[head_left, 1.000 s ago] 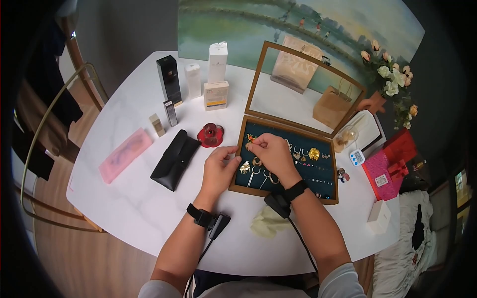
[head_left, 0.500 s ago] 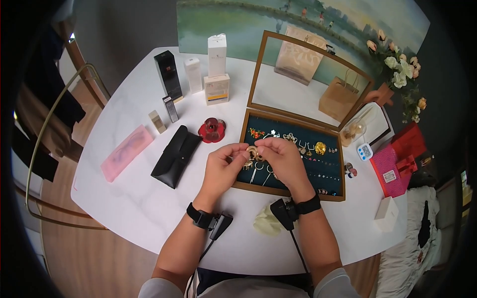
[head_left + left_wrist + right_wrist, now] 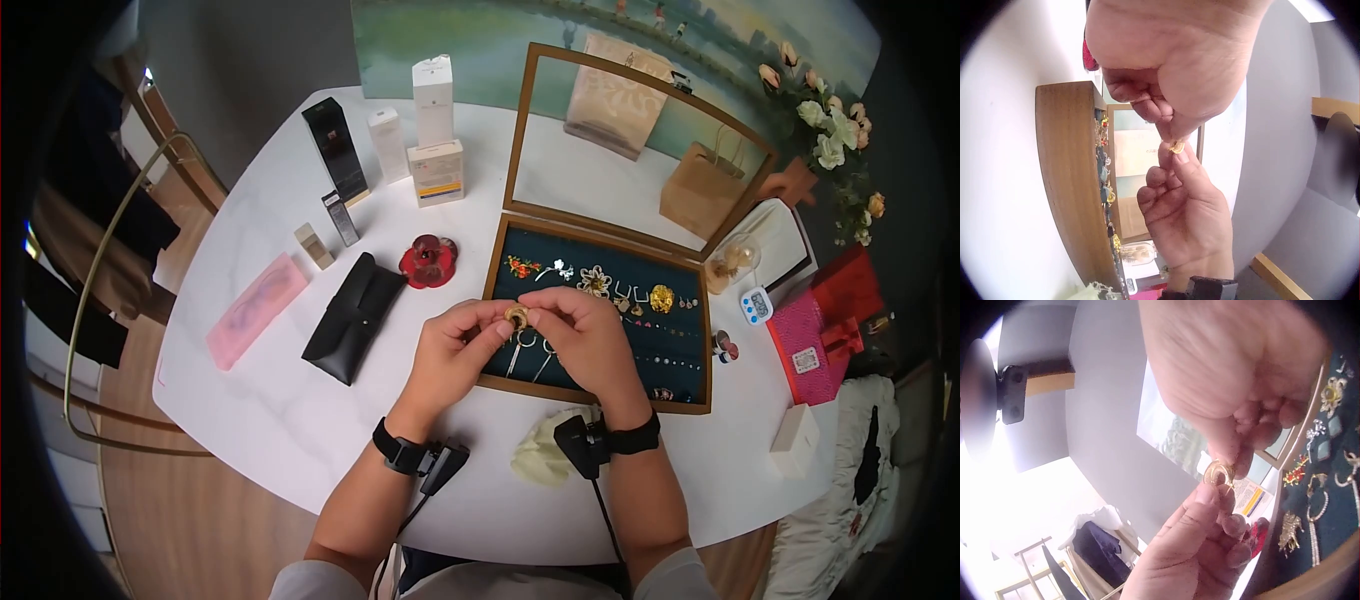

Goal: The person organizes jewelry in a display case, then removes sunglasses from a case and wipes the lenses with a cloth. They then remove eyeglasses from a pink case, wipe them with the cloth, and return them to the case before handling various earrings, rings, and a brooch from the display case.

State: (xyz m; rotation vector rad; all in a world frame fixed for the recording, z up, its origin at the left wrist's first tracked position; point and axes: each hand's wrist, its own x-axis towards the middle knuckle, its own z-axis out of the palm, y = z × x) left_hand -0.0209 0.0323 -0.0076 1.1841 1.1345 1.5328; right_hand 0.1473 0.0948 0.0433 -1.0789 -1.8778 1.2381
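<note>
Both hands meet over the left side of an open wooden jewelry box in the head view. The left hand pinches one side of a gold hoop earring between thumb and index finger. From the other side, the right hand pinches the same earring. A thick, C-shaped body shows in the right wrist view, partly covered by the fingertips. Below lies the box's dark teal lining, with an orange-red brooch, a silver brooch, a round gold piece and several long dangling earrings.
The box's clear lid stands raised behind. To the left lie a black glasses case, a red flower and a pink case; several cosmetic boxes stand farther back. A pale cloth lies in front, a timer at right.
The right hand has lifted the earring from the box's left side and brought it toward the person. The left hand has left the box's edge and now grips the earring too.
</note>
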